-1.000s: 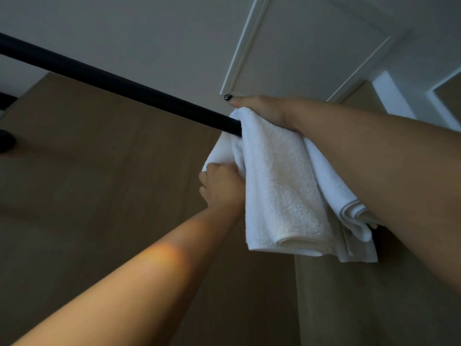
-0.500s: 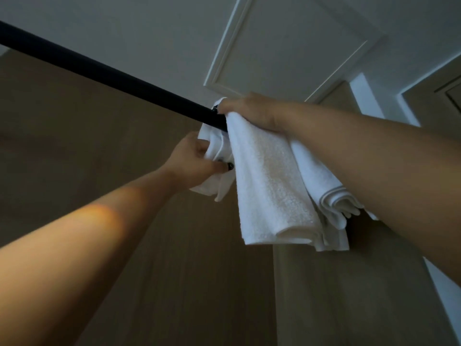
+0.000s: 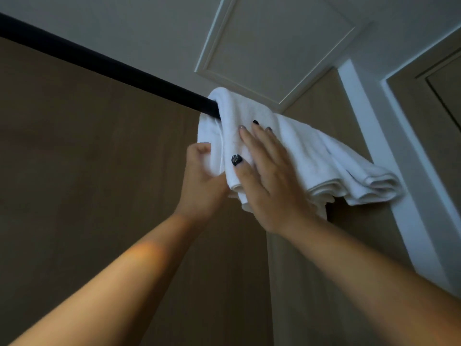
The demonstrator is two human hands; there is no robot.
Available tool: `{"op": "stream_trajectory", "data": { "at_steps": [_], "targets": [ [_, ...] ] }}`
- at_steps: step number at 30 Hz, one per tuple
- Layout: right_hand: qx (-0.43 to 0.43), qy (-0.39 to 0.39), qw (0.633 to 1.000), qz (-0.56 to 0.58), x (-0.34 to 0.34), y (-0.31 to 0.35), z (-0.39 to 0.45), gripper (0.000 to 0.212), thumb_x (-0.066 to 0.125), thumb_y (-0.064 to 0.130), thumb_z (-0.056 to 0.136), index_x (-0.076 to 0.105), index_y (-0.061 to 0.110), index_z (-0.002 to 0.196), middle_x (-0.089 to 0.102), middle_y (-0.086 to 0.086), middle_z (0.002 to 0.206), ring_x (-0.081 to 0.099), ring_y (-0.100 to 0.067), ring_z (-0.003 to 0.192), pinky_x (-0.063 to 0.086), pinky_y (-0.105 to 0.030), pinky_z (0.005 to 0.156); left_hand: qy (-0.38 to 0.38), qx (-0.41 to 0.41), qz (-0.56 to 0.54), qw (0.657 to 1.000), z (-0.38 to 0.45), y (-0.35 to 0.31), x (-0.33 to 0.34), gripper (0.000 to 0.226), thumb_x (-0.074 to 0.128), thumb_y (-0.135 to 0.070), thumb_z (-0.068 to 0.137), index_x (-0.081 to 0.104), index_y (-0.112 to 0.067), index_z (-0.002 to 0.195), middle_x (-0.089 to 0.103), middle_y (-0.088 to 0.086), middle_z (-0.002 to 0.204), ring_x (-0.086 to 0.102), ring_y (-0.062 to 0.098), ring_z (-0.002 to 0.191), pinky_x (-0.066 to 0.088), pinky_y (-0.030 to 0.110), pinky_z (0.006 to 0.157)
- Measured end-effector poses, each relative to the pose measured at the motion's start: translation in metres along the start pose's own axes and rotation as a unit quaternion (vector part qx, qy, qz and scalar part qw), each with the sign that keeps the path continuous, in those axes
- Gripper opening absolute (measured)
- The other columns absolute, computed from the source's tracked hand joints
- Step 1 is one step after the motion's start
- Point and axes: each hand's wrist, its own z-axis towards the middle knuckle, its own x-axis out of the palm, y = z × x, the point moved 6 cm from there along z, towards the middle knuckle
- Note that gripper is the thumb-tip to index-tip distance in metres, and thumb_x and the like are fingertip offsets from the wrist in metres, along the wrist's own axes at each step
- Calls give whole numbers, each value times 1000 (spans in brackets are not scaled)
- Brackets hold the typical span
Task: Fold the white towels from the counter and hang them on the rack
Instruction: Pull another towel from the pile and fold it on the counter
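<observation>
The white towels (image 3: 311, 156), folded into thick layers, hang over the black rack (image 3: 112, 68), a dark bar that runs from the upper left down toward the middle of the view, where it disappears under the cloth. The bar carries the whole bundle (nothing else rests on it in view), and the folded edges droop in stacked rolls at the lower right, near a white door frame (image 3: 374, 151).

The right hand (image 3: 269, 181) lies flat on the front face of the towels, fingers straight and held loosely together, dark-polished nails showing, the thumb stretched out along the left fold. The left hand (image 3: 202, 181) is just beside it on the towels' left edge, fingers curled and gripping a bunch of the cloth below the bar. Behind is a brown wall (image 3: 87, 183); above, a pale ceiling with a framed panel (image 3: 282, 43).
</observation>
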Motion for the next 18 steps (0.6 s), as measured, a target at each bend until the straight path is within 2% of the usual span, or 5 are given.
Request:
{"op": "stream_trajectory", "data": {
  "at_steps": [2,5,9,15,18],
  "targets": [
    [-2,-22,1000,4,5,1,-6,70,13,54,92,23,24,155,13,4,164,1,-8,150,10,-45,122,-31,-39,-25,998,-6,5,-5,75,79,-18,79,32,-24,136,54,-6,114,67,8,95,61,30,71],
    [-42,-29,999,-21,5,4,-15,70,24,51,93,22,19,155,15,1,164,4,-11,151,11,-47,121,-32,-123,-65,990,-6,9,-17,71,69,-17,87,33,-26,147,60,-4,113,69,20,99,59,42,86],
    [-101,-42,986,-125,6,2,-26,87,56,42,79,25,9,153,23,-9,161,13,-22,151,18,-51,120,44,-161,-58,984,2,-1,-19,27,56,-7,90,65,3,114,72,14,99,69,30,91,57,36,76],
    [-85,-120,973,-178,1,7,-12,87,75,5,67,39,4,146,42,-16,150,33,-33,143,32,-52,114,101,-187,2,977,5,-10,-19,34,63,-27,69,72,-6,94,66,10,92,58,20,79,44,32,72],
    [-82,-125,977,-154,-3,11,-8,84,76,2,64,45,2,142,48,-17,146,40,-34,139,38,-51,110,134,-177,23,975,5,-17,-16,40,59,-31,71,71,-8,101,70,8,94,61,20,84,46,34,77]
  ]
}}
